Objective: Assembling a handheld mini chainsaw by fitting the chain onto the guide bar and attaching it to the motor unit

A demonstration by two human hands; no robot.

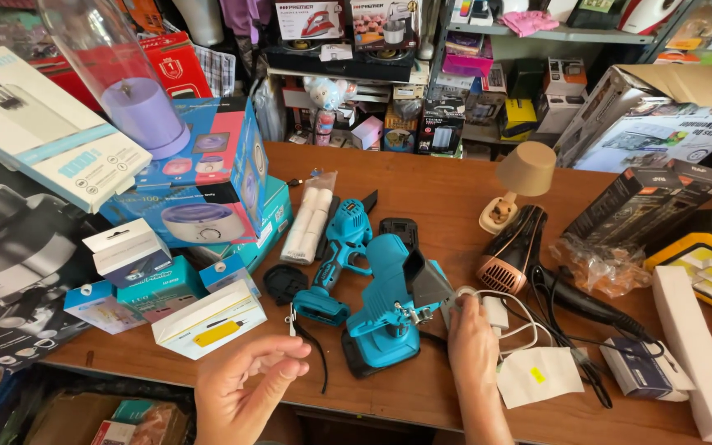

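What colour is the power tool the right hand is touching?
The power tool is bright blue with black parts, seen clearly in the head view beside the right hand.

A brown wooden bench (438, 185) fills the middle of the view. Behind it stand crowded metal shelves (554, 37) stacked with boxed appliances. Bright, even light falls from the right across the cluttered room.

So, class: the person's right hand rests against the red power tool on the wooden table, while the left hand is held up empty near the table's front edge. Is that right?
Not quite: the colour is wrong. The head view shows the right hand against a blue power tool, not a red one. The rest holds: it lies on the wooden table, and the left hand is held up empty near the front edge.
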